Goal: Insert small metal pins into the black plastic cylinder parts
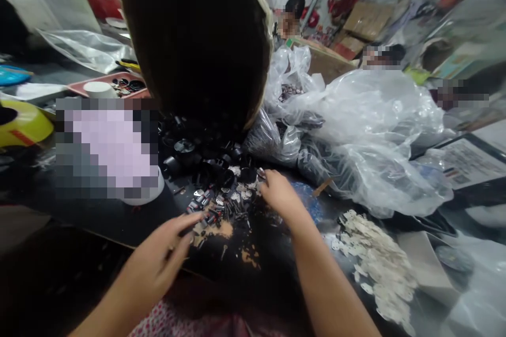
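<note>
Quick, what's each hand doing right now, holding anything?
Left hand: fingers loosely curled at the edge of the small metal parts; whether it holds one cannot be told.
Right hand: knuckles up on the same parts; grip hidden.

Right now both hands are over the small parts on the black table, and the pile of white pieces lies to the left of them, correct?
Not quite. The head view shows both hands, left and right, at the small parts, but the white pieces lie to their right.

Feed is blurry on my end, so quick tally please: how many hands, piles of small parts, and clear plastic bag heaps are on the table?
Hands: 2, left hand and right hand
Piles of small parts: 2, mixed black and silver pile, pale flat pieces pile
Clear plastic bag heaps: 1
Total: 5
</note>
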The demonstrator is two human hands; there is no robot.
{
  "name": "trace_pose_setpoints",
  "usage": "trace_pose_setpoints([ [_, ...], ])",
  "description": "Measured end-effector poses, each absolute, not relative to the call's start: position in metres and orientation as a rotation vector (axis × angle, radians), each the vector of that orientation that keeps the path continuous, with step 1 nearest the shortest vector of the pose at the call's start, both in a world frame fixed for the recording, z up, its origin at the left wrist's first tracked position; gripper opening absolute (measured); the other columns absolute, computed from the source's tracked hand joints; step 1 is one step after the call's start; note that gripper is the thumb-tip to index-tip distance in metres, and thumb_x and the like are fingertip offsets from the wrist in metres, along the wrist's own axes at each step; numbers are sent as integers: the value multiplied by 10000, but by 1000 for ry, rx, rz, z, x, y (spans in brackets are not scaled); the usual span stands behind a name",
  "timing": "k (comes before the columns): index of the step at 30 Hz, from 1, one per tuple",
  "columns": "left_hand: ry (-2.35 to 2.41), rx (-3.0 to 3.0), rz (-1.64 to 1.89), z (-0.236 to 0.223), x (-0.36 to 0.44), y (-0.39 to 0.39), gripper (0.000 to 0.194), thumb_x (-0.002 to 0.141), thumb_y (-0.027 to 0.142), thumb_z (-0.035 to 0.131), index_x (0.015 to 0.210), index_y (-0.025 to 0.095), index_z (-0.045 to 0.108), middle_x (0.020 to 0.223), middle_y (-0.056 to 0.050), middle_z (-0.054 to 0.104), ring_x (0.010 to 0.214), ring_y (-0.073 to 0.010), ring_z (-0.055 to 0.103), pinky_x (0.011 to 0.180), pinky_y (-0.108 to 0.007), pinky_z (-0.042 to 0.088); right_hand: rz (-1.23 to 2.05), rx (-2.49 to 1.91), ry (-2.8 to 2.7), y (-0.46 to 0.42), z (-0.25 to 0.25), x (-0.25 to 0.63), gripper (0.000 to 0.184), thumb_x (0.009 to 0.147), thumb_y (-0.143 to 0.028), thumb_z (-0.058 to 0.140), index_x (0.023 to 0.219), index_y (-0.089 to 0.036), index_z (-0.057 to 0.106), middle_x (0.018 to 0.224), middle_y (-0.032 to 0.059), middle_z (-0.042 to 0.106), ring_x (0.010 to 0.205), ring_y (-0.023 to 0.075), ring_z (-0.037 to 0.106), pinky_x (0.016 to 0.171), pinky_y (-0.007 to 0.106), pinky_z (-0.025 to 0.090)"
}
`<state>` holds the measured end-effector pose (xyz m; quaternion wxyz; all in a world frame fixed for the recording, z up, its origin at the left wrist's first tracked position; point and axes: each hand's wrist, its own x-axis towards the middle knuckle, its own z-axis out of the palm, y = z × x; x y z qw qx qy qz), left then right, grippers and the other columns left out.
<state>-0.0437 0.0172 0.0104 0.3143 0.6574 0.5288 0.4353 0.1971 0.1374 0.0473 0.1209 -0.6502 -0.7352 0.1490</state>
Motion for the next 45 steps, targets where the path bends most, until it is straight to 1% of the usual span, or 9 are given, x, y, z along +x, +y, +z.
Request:
trace_pose_setpoints([
  [2,1338,2201,951,21,-9,61,316,919,238,464,1200,200,602,1209,-83,666,1134,-233,588,1021,-370,409,435,-1923,-2182,146,49,198,320,906,-349,566,1178,-180,562,1188,73,593,992,197,611,833,413,519],
  [8,1287,2505,830,12,61,160,304,868,281,600,1143,153,599,1230,-103,612,1158,-266,553,995,-521,411,518,-1899,-2253,162,47,209,321,906,-339,567,1185,-181,560,1192,75,591,998,200,611,833,411,520],
  [13,1390,2588,812,2,48,152,279,882,301,581,1120,156,591,1168,-86,612,1067,-249,585,926,-507,458,574,-1869,-2239,173,38,205,317,906,-337,567,1187,-190,560,1203,74,586,1010,202,606,840,409,517],
  [19,1516,2596,842,3,24,132,322,868,88,449,1165,137,564,1108,-121,625,1111,-260,556,1070,-488,346,699,-1755,-2258,168,31,192,320,906,-339,566,1186,-184,560,1199,75,588,1005,203,608,838,412,518],
  [25,1565,2562,867,-3,15,121,350,857,65,397,1149,140,574,1179,-155,613,1189,-291,518,1089,-511,317,859,-1571,-2291,157,29,189,308,906,-347,565,1159,-170,575,1172,70,603,986,198,615,830,410,521],
  [30,1725,2544,792,2,17,107,282,878,99,407,1091,120,591,1223,-173,616,1197,-272,527,1087,-470,342,883,-1420,-2317,157,31,181,151,854,-209,563,942,-153,672,968,59,698,906,200,649,857,388,500],
  [33,1805,2542,742,4,16,106,264,899,144,412,1097,139,585,1219,-132,625,1186,-241,533,1139,-431,272,856,-1314,-2324,164,23,176,288,732,-153,503,930,-159,711,979,94,723,942,262,660,898,403,481],
  [37,1825,2478,771,5,13,105,328,891,115,397,1192,123,526,1180,-143,629,1164,-257,539,1163,-545,134,816,-1246,-2319,171,15,174,444,688,-201,474,1076,-187,690,1170,83,678,1115,265,607,997,384,429],
  [45,1606,2286,1107,3,5,94,372,891,188,478,1260,144,476,1278,-130,563,1221,-252,486,1137,-470,272,736,-1289,-2374,177,15,160,390,722,-206,452,1015,-170,706,1034,99,725,983,266,664,910,380,483],
])
